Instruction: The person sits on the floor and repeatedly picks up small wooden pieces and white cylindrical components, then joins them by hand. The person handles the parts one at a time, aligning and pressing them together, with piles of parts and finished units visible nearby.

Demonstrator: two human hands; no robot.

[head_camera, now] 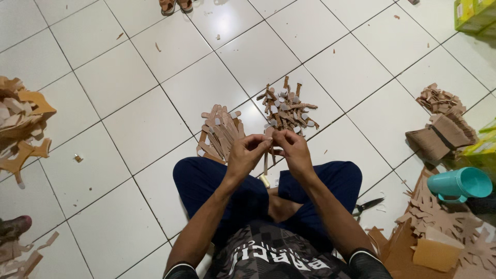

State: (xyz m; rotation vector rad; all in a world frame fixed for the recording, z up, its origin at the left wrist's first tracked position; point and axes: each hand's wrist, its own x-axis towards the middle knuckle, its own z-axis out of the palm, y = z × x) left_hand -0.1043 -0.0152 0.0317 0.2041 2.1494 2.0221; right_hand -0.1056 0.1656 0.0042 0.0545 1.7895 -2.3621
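I sit cross-legged on a white tiled floor. My left hand (pixel 247 153) and my right hand (pixel 292 147) meet in front of me, both pinching a thin brown cardboard strip (pixel 267 155) that hangs down between them. Just beyond my hands lie two heaps of cardboard pieces: a flat-stacked pile (pixel 221 132) on the left and a looser pile with small white tabs (pixel 287 109) on the right.
Scissors (pixel 369 205) lie by my right knee. A teal plastic mug (pixel 461 184) sits at right among cardboard offcuts (pixel 439 222) and a bundled stack (pixel 443 135). More cardboard scraps (pixel 20 124) lie at left. Another person's foot (pixel 14 227) shows lower left, sandals (pixel 175 5) at top.
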